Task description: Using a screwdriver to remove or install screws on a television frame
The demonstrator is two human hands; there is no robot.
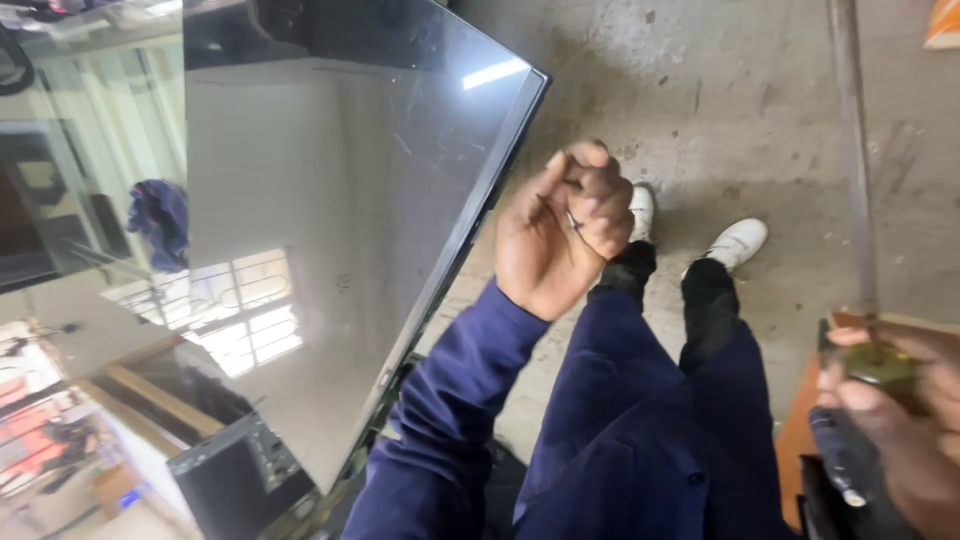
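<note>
Glass dominates the view: a large glossy flat screen panel (330, 250) with a thin dark frame stands tilted, its surface reflecting windows, a ceiling light and a room. All positions below are given relative to this panel.

Left hand (562, 232): raised just beside the panel's right edge, near the upper corner, apart from the frame. The fingers are curled into a loose fist, palm toward the camera. A small thin metal piece (573, 219), too small to identify, is pinched between the fingertips. The dark blue sleeve (450, 420) runs from the wrist down toward the panel's lower end, close alongside the frame.

Right hand (900, 420): well apart from the panel, at the far right border of the view. The fingers are closed around a dark tool handle (845, 455) with a yellowish-green collar (878, 362); a long metal shaft (852, 150) rises from the collar to the top of the view. The hand is partly cropped, so the full grip is not visible. An orange-brown surface (800, 430) lies directly under this hand.

Edges and room: right of the panel's frame lies bare, stained concrete floor (740, 110). The person's legs in dark blue trousers and two white shoes (735, 242) occupy the floor between the panel and the tool. Open floor remains above the shoes, between panel corner and shaft.
</note>
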